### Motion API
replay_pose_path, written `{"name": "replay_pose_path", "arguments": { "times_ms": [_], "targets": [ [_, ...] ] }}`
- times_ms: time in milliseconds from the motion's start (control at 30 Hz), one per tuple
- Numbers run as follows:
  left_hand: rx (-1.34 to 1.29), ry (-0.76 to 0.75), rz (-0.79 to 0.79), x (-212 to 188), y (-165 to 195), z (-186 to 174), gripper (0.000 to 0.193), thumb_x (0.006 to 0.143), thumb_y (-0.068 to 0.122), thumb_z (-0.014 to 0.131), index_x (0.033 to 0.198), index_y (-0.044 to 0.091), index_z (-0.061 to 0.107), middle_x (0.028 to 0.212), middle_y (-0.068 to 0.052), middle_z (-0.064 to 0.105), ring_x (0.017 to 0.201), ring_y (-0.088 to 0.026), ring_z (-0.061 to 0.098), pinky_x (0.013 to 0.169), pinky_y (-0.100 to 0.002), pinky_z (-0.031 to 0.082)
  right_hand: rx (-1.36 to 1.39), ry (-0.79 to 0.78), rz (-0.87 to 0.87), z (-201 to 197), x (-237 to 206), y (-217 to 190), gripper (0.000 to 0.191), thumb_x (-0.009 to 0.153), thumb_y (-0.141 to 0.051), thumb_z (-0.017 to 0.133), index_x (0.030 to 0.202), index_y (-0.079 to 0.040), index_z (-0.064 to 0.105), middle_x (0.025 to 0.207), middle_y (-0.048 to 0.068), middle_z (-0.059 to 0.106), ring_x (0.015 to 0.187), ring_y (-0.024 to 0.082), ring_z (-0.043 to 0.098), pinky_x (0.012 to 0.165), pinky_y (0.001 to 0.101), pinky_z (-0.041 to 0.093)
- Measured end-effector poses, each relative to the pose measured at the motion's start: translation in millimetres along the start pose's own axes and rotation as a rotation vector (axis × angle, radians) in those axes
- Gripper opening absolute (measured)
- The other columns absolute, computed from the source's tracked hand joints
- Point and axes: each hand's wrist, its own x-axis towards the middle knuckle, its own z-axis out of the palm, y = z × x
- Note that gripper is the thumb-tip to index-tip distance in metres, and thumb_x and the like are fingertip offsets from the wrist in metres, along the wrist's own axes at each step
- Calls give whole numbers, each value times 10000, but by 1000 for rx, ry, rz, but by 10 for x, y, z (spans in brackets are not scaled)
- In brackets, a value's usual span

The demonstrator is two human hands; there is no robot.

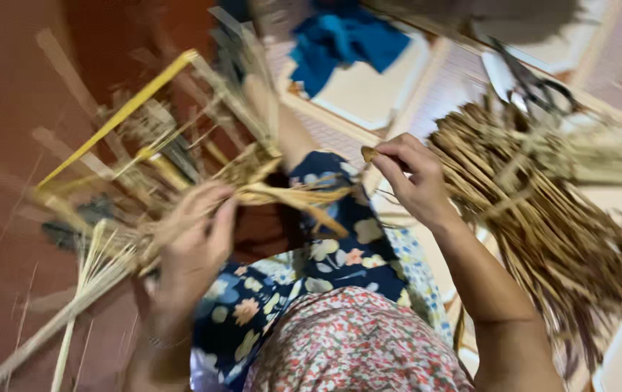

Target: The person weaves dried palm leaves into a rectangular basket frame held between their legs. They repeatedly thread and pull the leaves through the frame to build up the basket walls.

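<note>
The twisted strand of dry tan straw fibre lay taut across the lap, between both hands. The left hand had its fingers clamped on it; the right hand pinched its end — a slip there could let the twist unravel. Right of the strand sat a brown reed bundle.

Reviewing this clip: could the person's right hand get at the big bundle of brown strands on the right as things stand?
Probably yes. The right hand sits just left of the bundle of brown strands, nothing lying between them. Its fingertips pinch a small strand end, so it would likely have to let go first.
</note>
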Motion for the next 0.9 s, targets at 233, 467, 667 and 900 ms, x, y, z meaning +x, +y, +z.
{"name": "replay_pose_path", "arguments": {
  "times_ms": [233,467,667,900],
  "targets": [
    [227,29,217,208,-435,-34,216,869,-62,708,1085,-65,693,1154,-200,675,988,-335,709,861,-418,596,293,-316,-65,674,996,-1014,115,928,-89,765,986,-12,702,922,78,691,786,157,669,673,289,530],
    [369,106,360,411,-596,-318,188,927,-27,725,1110,-55,699,1265,-218,626,999,-298,703,825,-354,608,-11,-293,-344,1085,1472,-1530,180,883,-105,797,945,-30,646,1020,108,681,912,322,598,781,416,492],
    [396,115,362,382,-609,-633,127,935,-38,719,1056,-56,687,1305,-207,626,1019,-282,697,841,-353,614,-135,-270,-503,1288,1488,-1848,202,843,-94,801,930,-57,622,920,87,652,834,311,613,714,445,466],
    [354,103,344,304,-523,-733,137,908,-12,684,1042,-38,671,1267,-238,641,1014,-313,700,816,-367,607,-137,-410,-515,1287,1557,-1851,230,846,-27,769,948,-26,562,883,130,605,706,304,622,583,421,491]
  ]
}}
